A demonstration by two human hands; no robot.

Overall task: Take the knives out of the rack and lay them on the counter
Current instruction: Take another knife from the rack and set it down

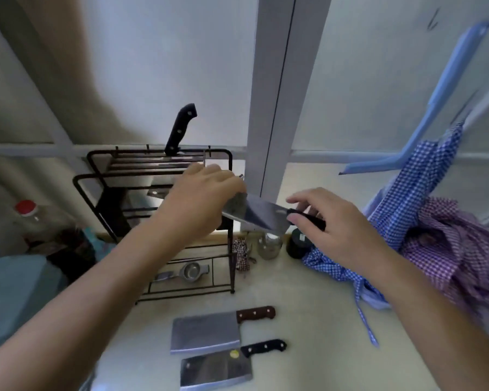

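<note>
Two cleavers already lie on the counter [308,292]: one with a brown handle [206,331] and, just beside it and nearer to the person, one with a black handle [218,368]. Both lie flat, with their handles pointing to the right. A third cleaver [254,211] is in the air between the hands, to the right of the rack [158,221] and above the back part of the counter.

The left hand [201,201] holds the far end of its blade, the fingers closed over the top edge. The right hand [331,221] pinches the black handle between thumb and fingers (the grip looks light, more at the fingertips than in the palm). So the step in hand, as I judge it, is the passing of the third cleaver from the left hand to the right, or the carrying of it with both hands toward the counter.

One knife [180,131] is not yet taken: its black handle stands up out of the back of the rack.

The next move needs a firmer hold on the handle before the left hand lets go of the blade. Then the cleaver should come down flat beside the other two, on the free counter, away from the checked cloth [407,221].
</note>
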